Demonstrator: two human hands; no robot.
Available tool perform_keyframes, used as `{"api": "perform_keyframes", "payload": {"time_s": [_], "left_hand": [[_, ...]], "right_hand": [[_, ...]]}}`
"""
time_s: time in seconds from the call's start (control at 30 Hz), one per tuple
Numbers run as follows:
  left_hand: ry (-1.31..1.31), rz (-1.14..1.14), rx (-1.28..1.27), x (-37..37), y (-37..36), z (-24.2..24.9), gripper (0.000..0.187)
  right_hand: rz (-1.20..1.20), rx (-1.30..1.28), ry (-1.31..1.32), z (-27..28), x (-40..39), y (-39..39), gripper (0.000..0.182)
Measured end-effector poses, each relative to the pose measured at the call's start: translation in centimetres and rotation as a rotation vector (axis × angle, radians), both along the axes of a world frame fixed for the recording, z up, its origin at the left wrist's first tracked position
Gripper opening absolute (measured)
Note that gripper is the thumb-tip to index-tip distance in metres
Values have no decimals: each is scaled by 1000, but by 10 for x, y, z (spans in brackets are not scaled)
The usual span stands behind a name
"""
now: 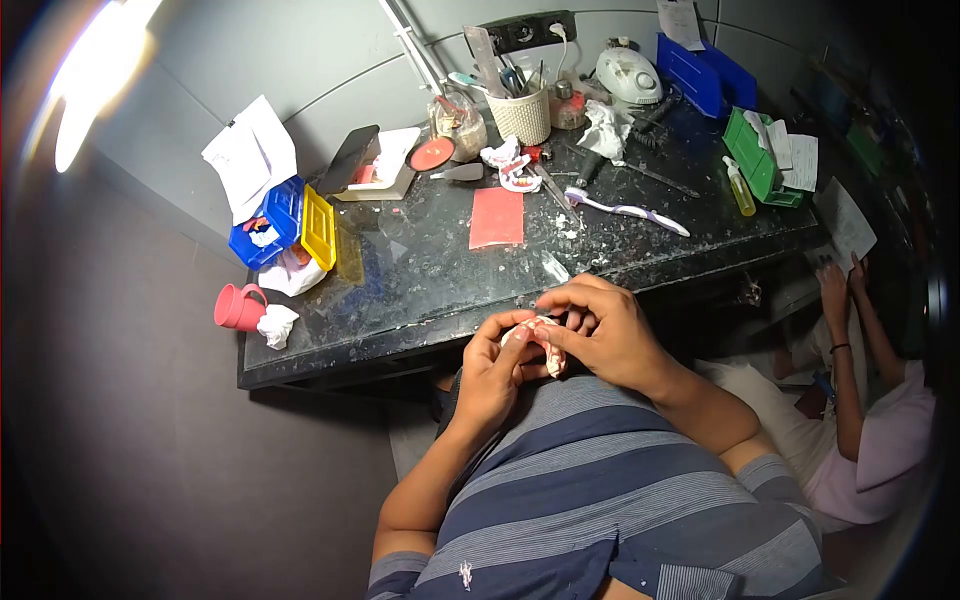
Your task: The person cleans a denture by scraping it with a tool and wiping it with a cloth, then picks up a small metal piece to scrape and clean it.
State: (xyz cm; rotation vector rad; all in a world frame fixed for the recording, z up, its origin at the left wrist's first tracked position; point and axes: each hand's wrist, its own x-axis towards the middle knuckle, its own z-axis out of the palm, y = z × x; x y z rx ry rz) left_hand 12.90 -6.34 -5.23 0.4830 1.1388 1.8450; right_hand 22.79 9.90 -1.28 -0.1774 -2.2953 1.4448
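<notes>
Both hands meet in front of the bench edge around a small, cream and pink dental model (555,361), curved like a jaw arch. My left hand (492,372) has its thumb and fingers closed on the model's left side. From the right, my right hand (603,325) presses its thumb on the model, with its index finger bent above. The fingers cover much of the model. Just beyond them, a small clear plastic piece (555,268) lies near the bench edge. A pink wax sheet (497,218) is flat on the black bench (420,275).
A toothbrush (628,211), another dental model (515,168) and a tool cup (521,117) are farther back. Blue and yellow bins (318,228) and a pink mug (238,307) stand left. A green bin (763,165) is right. Another person's hands (838,285) hold paper.
</notes>
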Motion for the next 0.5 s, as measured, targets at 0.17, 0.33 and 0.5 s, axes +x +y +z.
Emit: {"api": "perform_keyframes", "payload": {"time_s": [0.17,0.33,0.5], "left_hand": [[137,304,195,4,-2,4,27],[175,340,245,4,-1,0,30],[224,319,291,4,-1,4,36]], "right_hand": [[63,-282,-117,2,0,-6,45],[135,-417,17,-10,-4,-17,46],[85,-462,-9,-12,-6,-16,36]]}}
